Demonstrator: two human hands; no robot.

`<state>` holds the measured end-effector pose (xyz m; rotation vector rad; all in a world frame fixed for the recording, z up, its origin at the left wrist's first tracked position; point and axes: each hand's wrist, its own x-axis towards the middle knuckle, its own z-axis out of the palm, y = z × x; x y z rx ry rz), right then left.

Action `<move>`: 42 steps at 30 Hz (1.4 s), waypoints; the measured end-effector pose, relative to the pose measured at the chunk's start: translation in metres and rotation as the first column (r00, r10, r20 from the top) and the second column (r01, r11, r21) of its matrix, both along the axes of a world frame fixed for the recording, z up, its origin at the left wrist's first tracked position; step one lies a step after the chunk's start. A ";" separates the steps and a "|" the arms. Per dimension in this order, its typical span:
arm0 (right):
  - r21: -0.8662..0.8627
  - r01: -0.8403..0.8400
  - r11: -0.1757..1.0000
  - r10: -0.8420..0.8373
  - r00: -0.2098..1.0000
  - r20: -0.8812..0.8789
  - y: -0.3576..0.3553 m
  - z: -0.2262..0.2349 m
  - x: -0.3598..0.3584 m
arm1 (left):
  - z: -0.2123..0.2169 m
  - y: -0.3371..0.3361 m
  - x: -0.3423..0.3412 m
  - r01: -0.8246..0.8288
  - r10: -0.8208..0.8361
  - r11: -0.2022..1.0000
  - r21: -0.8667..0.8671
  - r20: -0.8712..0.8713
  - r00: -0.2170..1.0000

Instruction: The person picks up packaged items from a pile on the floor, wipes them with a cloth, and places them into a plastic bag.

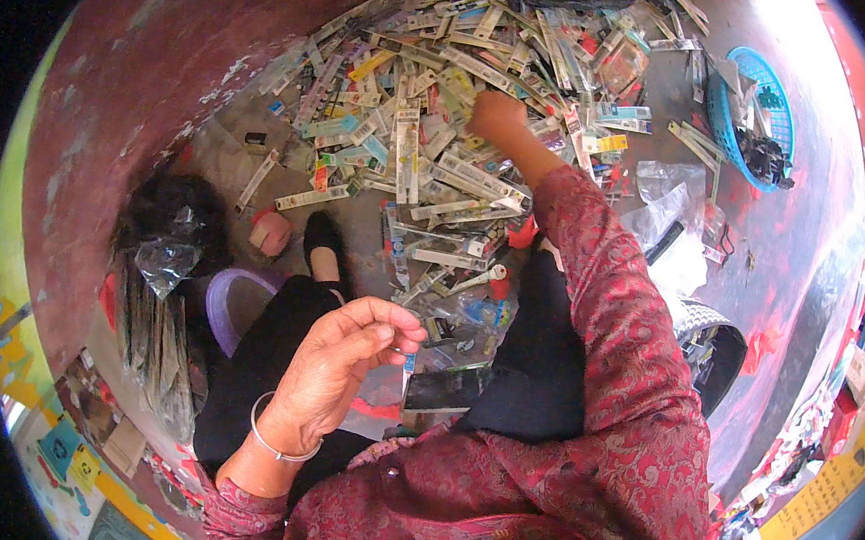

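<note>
In the head view, your bare left hand (341, 364), a pale bangle (284, 452) round its wrist, is raised over your lap, thumb and fingertips pinching a small dark sliver (400, 350), too small to identify. Your right hand (499, 120) reaches, curled, into the heap of long, flat, pale printed packets (406, 153) spread across the grey floor (224, 120); you cannot tell whether it grips any. A round blue plastic basket (785, 129) stands right of the heap.
</note>
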<state>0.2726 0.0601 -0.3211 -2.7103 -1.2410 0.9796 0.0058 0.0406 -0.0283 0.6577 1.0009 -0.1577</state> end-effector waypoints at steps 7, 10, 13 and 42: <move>0.218 0.185 0.958 -0.192 0.981 0.012 -0.024 0.016 0.046 | -0.002 -0.002 -0.009 0.003 -0.002 1.000 -0.007 0.014 1.000; 0.369 0.168 0.914 -0.159 0.986 -0.054 -0.040 0.022 0.078 | 0.000 -0.003 -0.006 0.014 -0.014 1.000 -0.008 0.022 1.000; 0.515 0.218 0.829 -0.150 0.974 -0.171 -0.057 0.049 0.099 | 0.002 -0.005 -0.002 0.031 -0.030 0.999 -0.020 0.018 0.999; 0.382 -0.228 0.896 0.107 0.944 0.312 -0.126 0.073 0.008 | -0.011 -0.023 0.028 0.107 -0.104 0.993 0.042 -0.062 0.993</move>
